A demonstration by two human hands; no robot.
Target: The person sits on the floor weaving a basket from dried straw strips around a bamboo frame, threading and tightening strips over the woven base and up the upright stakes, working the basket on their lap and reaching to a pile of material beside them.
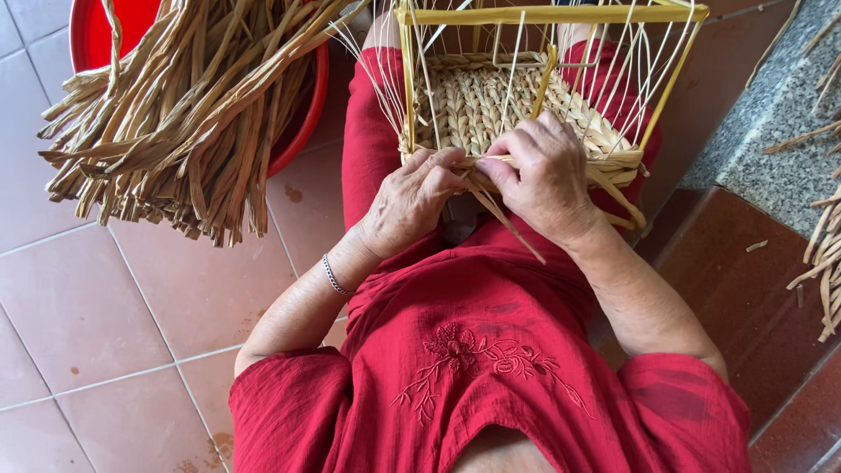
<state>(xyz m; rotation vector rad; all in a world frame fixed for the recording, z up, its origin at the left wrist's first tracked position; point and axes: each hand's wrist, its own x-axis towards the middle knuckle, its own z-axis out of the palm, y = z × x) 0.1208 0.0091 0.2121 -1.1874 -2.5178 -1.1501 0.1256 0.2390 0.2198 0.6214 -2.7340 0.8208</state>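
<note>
**Both hands pinch straw at the near rim of a half-woven basket**

The pale woven straw basket rests on the person's lap, held inside a yellow rectangular frame of thin bars, with thin pale upright strands rising from the basket's rim to the frame's top bar. The left hand sits at the basket's near edge, fingers curled nearly closed, thumb and forefinger pinching a flat dried straw strip that trails from the rim down over the red embroidered garment. The right hand lies just beside it on the same edge, fingers bent and pressed onto the rim, gripping the weave and the strip's upper end. The two hands touch at the fingertips.

Left of the basket, well apart from it, a round red plastic tub stands on the pinkish tiled floor, with a thick bundle of long tan dried straw strips spilling over its rim; bare tiles lie between it and the lap. Right of the basket, a grey speckled stone ledge runs close by, narrowing the room on that side, and loose straw pieces lie beyond it at the frame's edge.
</note>
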